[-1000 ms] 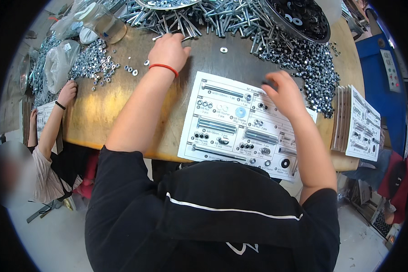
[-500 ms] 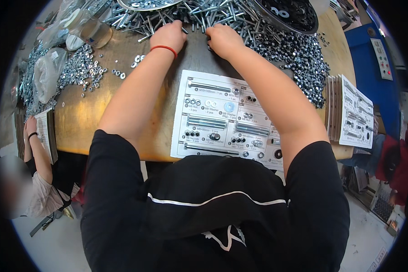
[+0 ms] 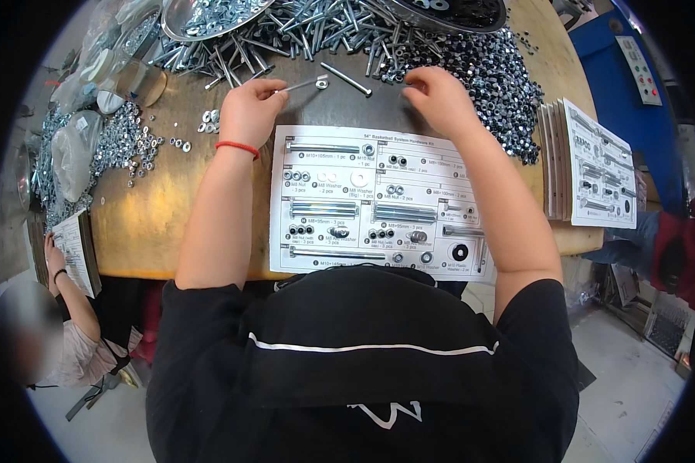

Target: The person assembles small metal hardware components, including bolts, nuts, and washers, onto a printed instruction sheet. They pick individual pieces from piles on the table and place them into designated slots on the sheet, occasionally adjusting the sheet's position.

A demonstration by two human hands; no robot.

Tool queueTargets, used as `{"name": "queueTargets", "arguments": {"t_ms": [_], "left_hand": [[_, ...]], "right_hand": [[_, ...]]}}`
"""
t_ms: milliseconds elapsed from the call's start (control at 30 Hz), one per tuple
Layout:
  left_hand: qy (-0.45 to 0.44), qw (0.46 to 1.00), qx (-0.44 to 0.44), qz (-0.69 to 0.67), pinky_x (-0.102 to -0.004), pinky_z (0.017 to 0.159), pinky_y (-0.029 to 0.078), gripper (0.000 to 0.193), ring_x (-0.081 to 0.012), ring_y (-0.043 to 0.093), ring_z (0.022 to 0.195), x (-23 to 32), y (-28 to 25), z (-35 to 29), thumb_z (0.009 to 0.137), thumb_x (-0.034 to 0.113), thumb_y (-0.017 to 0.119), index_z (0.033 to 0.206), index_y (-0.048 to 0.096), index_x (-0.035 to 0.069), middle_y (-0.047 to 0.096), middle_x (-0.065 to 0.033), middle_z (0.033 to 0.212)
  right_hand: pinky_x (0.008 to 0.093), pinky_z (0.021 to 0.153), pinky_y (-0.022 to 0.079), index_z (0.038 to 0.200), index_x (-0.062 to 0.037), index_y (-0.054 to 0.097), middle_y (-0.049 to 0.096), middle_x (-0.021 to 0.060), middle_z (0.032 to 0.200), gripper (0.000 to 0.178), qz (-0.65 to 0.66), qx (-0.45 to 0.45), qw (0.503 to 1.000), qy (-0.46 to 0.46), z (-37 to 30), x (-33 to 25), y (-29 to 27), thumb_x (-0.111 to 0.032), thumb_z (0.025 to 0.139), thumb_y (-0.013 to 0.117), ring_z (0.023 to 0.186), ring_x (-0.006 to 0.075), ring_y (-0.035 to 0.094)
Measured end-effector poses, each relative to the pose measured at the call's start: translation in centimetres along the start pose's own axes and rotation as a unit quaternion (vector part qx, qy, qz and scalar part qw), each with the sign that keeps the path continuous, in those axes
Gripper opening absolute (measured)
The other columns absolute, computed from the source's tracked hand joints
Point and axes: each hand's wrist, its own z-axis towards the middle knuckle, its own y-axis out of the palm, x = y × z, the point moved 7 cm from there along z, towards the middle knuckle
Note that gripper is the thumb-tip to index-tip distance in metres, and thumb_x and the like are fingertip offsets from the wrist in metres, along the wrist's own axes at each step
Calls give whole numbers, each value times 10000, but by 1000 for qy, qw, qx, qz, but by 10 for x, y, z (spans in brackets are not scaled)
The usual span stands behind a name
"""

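My left hand (image 3: 253, 106) is closed on a thin silver bolt (image 3: 303, 82) that points to the right. By the bolt's far end is a small silver nut (image 3: 322, 85), and whether the two touch I cannot tell. Another long bolt (image 3: 347, 79) lies slanted on the table between my hands. To its right, my right hand (image 3: 442, 99) hovers with thumb and forefinger apart, and nothing shows between them. It is beside a heap of dark and silver nuts (image 3: 498, 92). A printed sheet (image 3: 324, 199) picturing bolts, nuts and washers lies in front of me.
A pile of loose bolts (image 3: 301, 35) spans the back, between a metal bowl (image 3: 216, 17) and a dark bowl of black washers (image 3: 448, 14). Smaller nuts (image 3: 127, 127), bags and a jar (image 3: 135, 81) are at left. Stacked cards (image 3: 594, 170) stand right. Another person's hand (image 3: 54, 255) is far left.
Both hands have drawn back from the bolt pile and moved apart. A bolt now shows in my left hand, and another bolt and a nut are visible on the table between the hands.
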Motion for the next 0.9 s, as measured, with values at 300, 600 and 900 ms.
{"name": "queueTargets", "arguments": {"t_ms": [300, 600, 900], "left_hand": [[11, 996, -38, -74, -220, 627, 488, 158, -77, 613, 697, 25, 8, -45, 810, 66, 752, 922, 685, -24, 684, -34, 786], [55, 981, -188, -9, -255, 610, 485, 145, -95, 598, 672, 56, 101, -66, 819, 103, 741, 906, 691, -3, 668, -40, 756], [164, 931, -209, 251, -365, 719, 532, 113, -234, 662, 821, 79, 150, -73, 833, 191, 686, 874, 753, 109, 707, -59, 898]], "right_hand": [[424, 850, 519, 948, -45, 682, 634, 131, 1011, 213, -114, -19, 993, -12, 40, -33, 65, -234, 849, 675, 992, 330, 625], [386, 805, 504, 944, -16, 668, 629, 136, 948, 144, 18, 18, 1000, -13, -54, 21, -51, -126, 856, 640, 916, 313, 617], [328, 725, 478, 915, 10, 641, 597, 97, 883, 104, 52, -14, 998, 10, -150, 94, -66, -9, 817, 667, 813, 239, 590]]}}
